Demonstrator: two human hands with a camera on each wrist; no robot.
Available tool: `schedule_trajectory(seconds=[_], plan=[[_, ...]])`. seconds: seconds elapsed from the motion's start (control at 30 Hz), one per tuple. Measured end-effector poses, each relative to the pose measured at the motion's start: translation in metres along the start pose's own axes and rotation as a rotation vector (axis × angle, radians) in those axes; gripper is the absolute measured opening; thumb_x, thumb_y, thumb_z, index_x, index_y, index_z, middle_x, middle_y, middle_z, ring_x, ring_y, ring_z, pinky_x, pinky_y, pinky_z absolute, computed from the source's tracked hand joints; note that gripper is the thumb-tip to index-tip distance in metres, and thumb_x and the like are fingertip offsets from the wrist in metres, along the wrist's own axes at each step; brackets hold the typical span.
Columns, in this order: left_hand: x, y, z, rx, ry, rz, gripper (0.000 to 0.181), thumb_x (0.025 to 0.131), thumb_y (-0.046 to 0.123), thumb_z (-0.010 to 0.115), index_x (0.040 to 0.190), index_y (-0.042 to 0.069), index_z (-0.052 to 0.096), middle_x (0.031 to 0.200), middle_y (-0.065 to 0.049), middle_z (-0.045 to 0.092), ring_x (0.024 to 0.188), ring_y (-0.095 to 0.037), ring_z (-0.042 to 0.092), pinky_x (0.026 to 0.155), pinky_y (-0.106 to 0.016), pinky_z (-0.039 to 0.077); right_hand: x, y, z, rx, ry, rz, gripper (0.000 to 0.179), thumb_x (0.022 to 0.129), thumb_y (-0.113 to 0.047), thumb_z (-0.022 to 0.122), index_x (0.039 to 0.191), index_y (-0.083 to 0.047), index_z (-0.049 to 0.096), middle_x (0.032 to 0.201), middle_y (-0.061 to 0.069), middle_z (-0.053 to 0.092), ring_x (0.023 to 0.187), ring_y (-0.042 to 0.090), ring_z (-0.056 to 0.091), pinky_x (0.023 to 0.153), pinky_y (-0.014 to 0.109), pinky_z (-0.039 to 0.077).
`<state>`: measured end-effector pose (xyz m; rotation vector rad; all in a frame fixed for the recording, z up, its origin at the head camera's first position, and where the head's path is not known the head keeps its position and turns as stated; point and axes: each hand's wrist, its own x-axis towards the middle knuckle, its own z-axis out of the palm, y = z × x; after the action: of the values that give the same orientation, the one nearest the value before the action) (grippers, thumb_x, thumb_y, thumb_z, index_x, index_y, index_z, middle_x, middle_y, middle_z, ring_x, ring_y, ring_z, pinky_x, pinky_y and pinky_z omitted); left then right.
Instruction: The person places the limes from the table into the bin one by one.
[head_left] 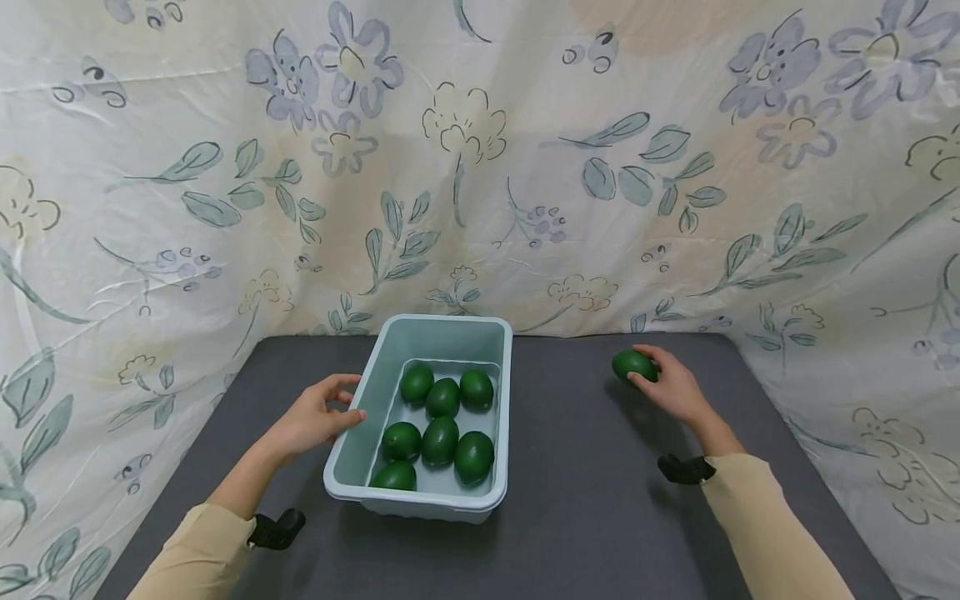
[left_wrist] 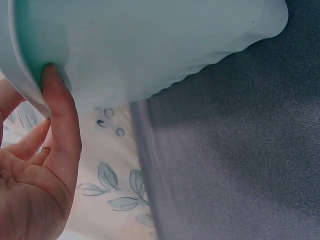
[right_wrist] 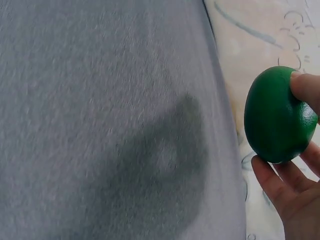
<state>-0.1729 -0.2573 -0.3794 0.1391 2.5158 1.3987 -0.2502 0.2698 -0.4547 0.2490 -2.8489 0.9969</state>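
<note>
A pale blue-green plastic bin (head_left: 420,502) holds several smooth dark green avocados (head_left: 439,442), lying loose on its bottom. At its left side, my left hand (head_left: 318,414) pinches the rim between thumb and fingers. The left wrist view shows that grip close up, with the hand (left_wrist: 37,165) at the edge of the bin (left_wrist: 150,45). Over to the right, my right hand (head_left: 671,387) holds one avocado (head_left: 630,367) above the table. In the right wrist view this avocado (right_wrist: 275,115) sits between the thumb and fingertips, and its far side is partly covered.
The bin stands on a table with a dark grey cloth (head_left: 570,467). Behind and around the table hangs a floral curtain (head_left: 525,167). The right hand's shadow falls on the cloth beneath it. Each wrist wears a black strap-mounted device.
</note>
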Motion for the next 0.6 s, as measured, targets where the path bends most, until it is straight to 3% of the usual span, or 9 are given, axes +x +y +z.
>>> schedule_trajectory(seconds=[0.6], plan=[[0.0,-0.002,0.0,-0.01,-0.002,0.011,0.063,0.087,0.015,0.063,0.139,0.003,0.031,0.109,-0.02,0.05,0.077,-0.021,0.063,0.06,-0.037,0.052,0.016,-0.04,0.016,0.086,-0.018,-0.068,0.056,0.089,-0.027,0.061,0.138,-0.009,0.039,0.134,0.018,0.043,0.115,0.04,0.048,0.082,0.051,0.045]])
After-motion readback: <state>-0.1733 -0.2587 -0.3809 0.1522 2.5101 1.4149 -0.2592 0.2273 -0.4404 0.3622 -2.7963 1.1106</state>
